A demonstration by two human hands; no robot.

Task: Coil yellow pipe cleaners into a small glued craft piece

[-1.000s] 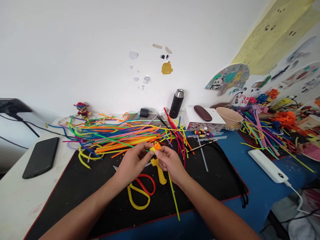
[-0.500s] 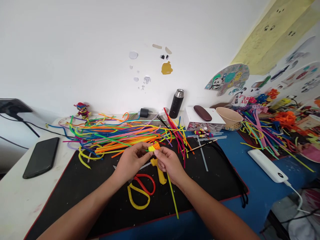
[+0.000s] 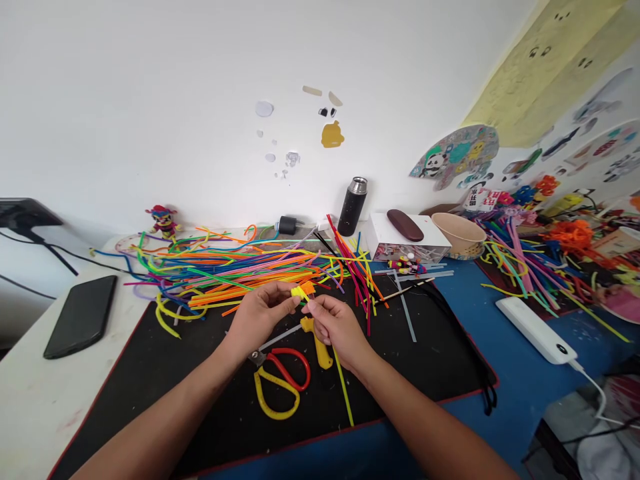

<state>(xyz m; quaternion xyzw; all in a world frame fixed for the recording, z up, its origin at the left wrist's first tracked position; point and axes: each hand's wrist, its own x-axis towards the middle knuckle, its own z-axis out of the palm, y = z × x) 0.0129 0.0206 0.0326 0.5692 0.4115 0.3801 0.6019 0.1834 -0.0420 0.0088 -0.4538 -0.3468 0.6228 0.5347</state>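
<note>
Both hands meet above the black mat (image 3: 425, 353). My left hand (image 3: 260, 313) pinches a small yellow-and-orange pipe-cleaner piece (image 3: 303, 291) between thumb and fingers. My right hand (image 3: 337, 327) is closed on a yellow pipe cleaner (image 3: 344, 390) whose loose tail runs down toward the mat's front edge. Its upper end reaches the small piece. Directly beneath the hands lie red-and-yellow scissors (image 3: 280, 380) and a yellow glue gun (image 3: 320, 347).
A large heap of coloured pipe cleaners (image 3: 225, 267) spreads behind the hands. A black phone (image 3: 80, 315) lies left. A black flask (image 3: 353, 207), white box (image 3: 405, 243), paper bowl (image 3: 459, 235), white power strip (image 3: 537, 330) and more pipe cleaners (image 3: 530, 267) stand right.
The hands turned the small piece slightly; its yellow part now shows more on top. The yellow tail shifted a little left. Scissor blades show more under my left hand.
</note>
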